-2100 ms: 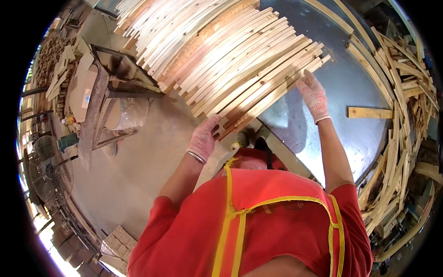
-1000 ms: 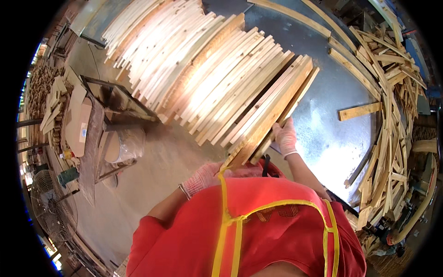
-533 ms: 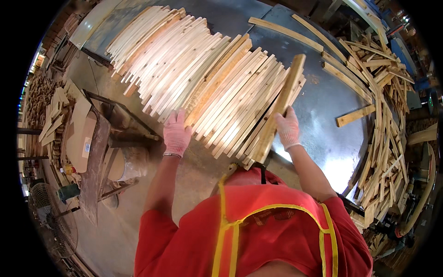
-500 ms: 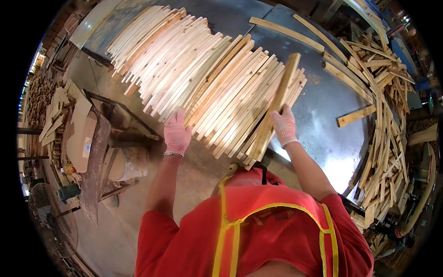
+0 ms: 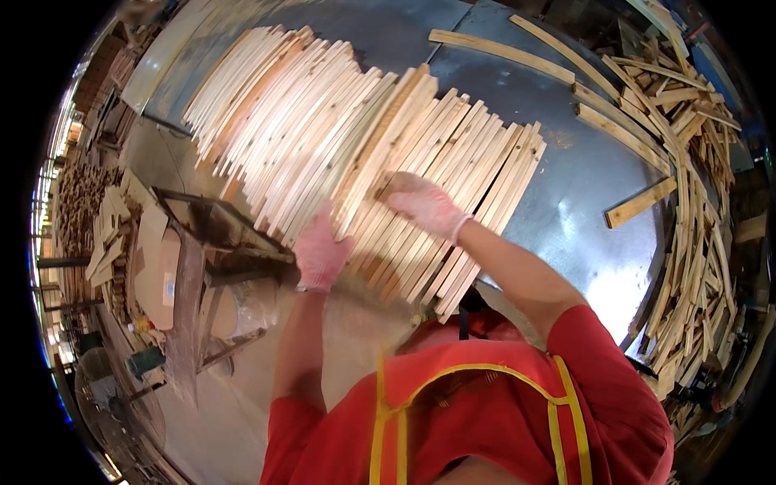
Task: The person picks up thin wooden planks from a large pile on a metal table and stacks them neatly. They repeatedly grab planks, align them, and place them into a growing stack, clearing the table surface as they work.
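Note:
A long row of pale wooden strips (image 5: 283,121) lies side by side on a dark metal table (image 5: 558,210). Both hands wear pinkish-white gloves. My left hand (image 5: 318,252) is at the strips' near ends, its thumb spread from the other fingers. It rests by a yellowish strip (image 5: 373,139) that stands out among the paler ones. My right hand (image 5: 424,206) reaches over the strips, right of that yellowish one, with its fingers bent down toward the wood. Blur and shadow hide whether those fingertips grip a strip.
Several loose strips (image 5: 501,55) lie at the table's far right. Beyond them, a tangled heap of wood offcuts (image 5: 687,267) curves along the right side. To the left stand a wooden frame stand (image 5: 182,315), stacked boards (image 5: 105,226) and a fan (image 5: 105,388).
My right hand has moved left to the middle of the row, and no longer holds the raised board at the right end. My left hand stays at the near ends.

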